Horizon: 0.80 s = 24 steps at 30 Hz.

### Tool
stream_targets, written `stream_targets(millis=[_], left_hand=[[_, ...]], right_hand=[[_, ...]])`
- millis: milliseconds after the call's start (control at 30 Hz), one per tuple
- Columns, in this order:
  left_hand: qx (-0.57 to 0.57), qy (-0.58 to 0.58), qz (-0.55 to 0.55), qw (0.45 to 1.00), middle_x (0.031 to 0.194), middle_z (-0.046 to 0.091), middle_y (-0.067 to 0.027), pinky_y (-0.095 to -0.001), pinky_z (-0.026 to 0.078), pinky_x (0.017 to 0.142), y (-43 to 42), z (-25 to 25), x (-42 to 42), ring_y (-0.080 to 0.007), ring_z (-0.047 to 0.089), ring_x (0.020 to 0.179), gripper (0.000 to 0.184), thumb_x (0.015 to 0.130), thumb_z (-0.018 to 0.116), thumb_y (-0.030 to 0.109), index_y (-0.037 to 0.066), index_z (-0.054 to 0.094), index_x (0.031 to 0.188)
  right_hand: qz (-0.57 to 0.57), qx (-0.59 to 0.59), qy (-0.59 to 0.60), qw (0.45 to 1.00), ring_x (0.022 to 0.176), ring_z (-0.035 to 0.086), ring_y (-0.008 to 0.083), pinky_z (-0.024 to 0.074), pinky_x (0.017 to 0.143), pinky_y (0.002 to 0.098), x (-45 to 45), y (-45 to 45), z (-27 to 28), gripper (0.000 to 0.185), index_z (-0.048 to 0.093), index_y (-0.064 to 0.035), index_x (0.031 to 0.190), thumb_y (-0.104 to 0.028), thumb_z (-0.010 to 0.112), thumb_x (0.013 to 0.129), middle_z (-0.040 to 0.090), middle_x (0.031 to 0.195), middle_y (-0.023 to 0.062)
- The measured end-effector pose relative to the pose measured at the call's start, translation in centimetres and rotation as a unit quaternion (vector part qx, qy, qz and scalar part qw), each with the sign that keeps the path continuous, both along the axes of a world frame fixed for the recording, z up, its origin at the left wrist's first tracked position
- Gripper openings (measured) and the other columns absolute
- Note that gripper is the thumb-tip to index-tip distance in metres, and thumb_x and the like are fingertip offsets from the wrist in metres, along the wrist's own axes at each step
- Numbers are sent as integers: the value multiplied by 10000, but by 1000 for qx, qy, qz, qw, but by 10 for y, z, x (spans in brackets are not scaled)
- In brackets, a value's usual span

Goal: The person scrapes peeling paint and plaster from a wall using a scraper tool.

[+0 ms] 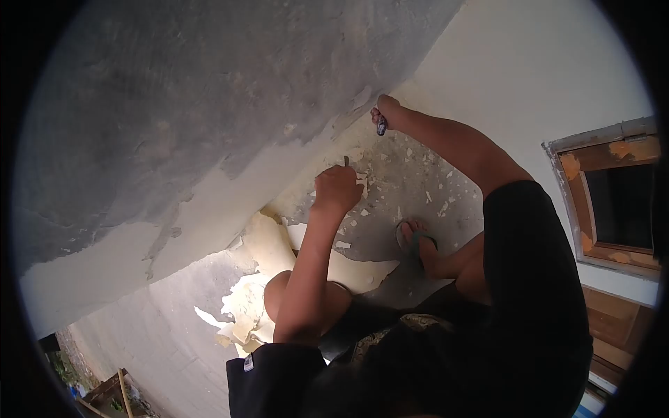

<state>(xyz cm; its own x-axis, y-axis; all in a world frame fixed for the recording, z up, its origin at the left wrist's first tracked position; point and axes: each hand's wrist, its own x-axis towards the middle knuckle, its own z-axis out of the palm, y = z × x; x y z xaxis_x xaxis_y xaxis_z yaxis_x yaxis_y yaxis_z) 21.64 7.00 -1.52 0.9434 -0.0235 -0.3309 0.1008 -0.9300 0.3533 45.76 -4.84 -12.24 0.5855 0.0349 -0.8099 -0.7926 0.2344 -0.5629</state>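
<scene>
My right hand is closed round a short dark handle close to the lower part of the wall, where the paint is peeling. Nearer to me, my left hand is a fist, and a small thin dark piece sticks out past its fingers. The rest of that item is hidden in the hand. Bare grey plaster covers much of the wall, with a pale paint band below it. Paint flakes lie scattered on the grey floor under both hands.
Large peeled paint sheets lie by my knees, with a crumpled heap in sunlight. My sandalled foot rests on the floor. A wooden window frame is at the right. Wooden pieces stand at the lower left.
</scene>
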Motion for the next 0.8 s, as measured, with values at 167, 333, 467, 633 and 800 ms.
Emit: stream_targets(millis=[167, 333, 467, 633, 800], left_hand=[[-14, 11, 24, 1000, 653, 683, -108, -410, 549, 752, 22, 10, -5, -280, 703, 759, 313, 860, 628, 292, 43, 723, 695], [-5, 45, 45, 998, 753, 685, -203, -444, 536, 729, 42, 8, -12, -349, 692, 773, 277, 827, 623, 241, -14, 703, 756], [32, 59, 58, 996, 709, 676, -192, -438, 533, 713, 52, -7, -16, -349, 687, 729, 298, 846, 629, 255, -10, 703, 733], [22, 40, 110, 993, 637, 681, -93, -391, 533, 698, 60, -9, -24, -276, 687, 685, 336, 888, 632, 317, 52, 739, 711], [22, 80, 129, 988, 676, 676, -163, -416, 529, 676, 71, -15, -28, -325, 683, 697, 330, 875, 674, 300, 16, 721, 715]], right_hand=[[-134, 59, -135, 980, 459, 404, 139, 369, 419, 299, -69, 24, -15, 369, 493, -89, 1273, -355, 415, 1029, 456, 639, 48], [-42, 26, -287, 957, 498, 391, 73, 365, 448, 263, -145, 50, -18, 495, 373, -197, 1521, -351, 417, 1053, 422, 641, -13], [-40, -72, -433, 898, 443, 335, 36, 309, 407, 233, -181, 85, -57, 463, 425, -159, 1490, -329, 437, 1060, 381, 544, -55], [-45, -143, -469, 870, 548, 312, 58, 317, 492, 239, -163, 82, -67, 433, 433, -110, 1479, -239, 428, 1066, 424, 664, -38], [-24, -78, -431, 899, 549, 309, 45, 304, 489, 228, -143, 56, -44, 432, 439, -93, 1472, -229, 437, 1062, 432, 657, -50]])
